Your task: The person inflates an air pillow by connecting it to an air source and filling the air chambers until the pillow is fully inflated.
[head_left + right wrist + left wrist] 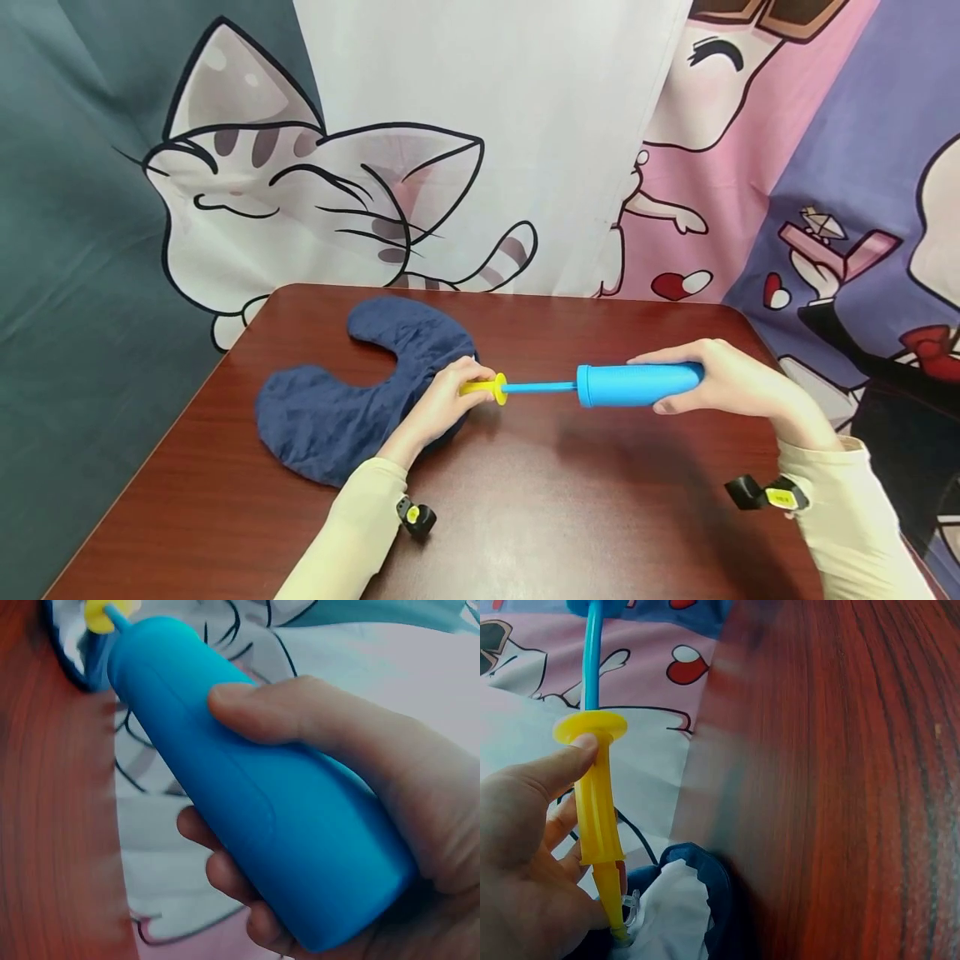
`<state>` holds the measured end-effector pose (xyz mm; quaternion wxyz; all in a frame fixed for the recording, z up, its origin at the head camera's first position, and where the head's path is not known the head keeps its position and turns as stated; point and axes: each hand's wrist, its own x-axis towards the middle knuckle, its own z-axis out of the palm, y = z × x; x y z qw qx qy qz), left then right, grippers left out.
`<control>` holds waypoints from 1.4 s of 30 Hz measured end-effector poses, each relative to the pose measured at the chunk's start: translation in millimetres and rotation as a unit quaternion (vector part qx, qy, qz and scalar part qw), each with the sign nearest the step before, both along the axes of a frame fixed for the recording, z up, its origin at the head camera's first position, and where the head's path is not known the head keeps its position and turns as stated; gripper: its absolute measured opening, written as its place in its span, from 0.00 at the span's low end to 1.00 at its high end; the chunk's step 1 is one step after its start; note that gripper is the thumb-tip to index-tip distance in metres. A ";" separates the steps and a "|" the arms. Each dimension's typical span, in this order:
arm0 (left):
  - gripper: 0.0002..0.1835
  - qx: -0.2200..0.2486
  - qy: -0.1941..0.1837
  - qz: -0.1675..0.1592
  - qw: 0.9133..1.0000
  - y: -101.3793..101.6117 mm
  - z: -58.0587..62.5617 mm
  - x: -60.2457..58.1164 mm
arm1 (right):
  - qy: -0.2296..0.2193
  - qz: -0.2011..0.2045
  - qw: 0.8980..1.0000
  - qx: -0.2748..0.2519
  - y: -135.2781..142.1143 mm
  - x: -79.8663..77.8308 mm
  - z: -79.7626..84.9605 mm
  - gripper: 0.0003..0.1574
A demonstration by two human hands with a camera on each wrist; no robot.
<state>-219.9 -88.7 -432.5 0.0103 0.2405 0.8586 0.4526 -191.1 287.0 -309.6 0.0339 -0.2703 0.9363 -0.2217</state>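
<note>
A blue hand pump (pixel 637 385) is held sideways above the table, its thin blue rod (pixel 540 387) drawn out toward a yellow nozzle (pixel 596 810). My right hand (pixel 723 379) wraps around the barrel, thumb along one side and fingers curled under the other. With thumb and fingers, my left hand (pixel 448 390) pinches the yellow nozzle just below its round flange. The nozzle's narrow tip meets a clear valve (pixel 632 906) on a navy U-shaped neck pillow (pixel 322 425). Part of the pillow's right end is hidden behind my left hand.
The pillow lies on a reddish-brown wooden table (pixel 525 517). Behind the table's far edge hangs a cartoon-printed cloth (pixel 555 100), with a dark green cloth (pixel 82 250) to the left. Small cameras are strapped to both sleeved wrists.
</note>
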 end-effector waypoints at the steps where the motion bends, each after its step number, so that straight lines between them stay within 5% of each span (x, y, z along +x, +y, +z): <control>1: 0.13 0.001 -0.004 0.002 1.000 -0.7 0.0 0.3 | 0.000 -0.003 1.000 0.002 -4.8 -1.5 -1.1 0.34; 18: 0.11 -0.020 0.022 0.000 1.000 0.1 5.0 -0.8 | -0.061 -0.022 0.997 -0.051 -61.1 -17.1 -45.9 0.32; 27: 0.10 -0.018 0.022 0.002 1.000 1.6 1.9 -2.2 | -0.071 -0.007 0.997 -0.032 -88.4 -22.8 -46.5 0.31; 42: 0.08 -0.025 0.015 -0.003 1.000 6.2 3.5 -2.8 | -0.085 0.032 0.996 -0.017 -58.2 -17.3 -34.1 0.36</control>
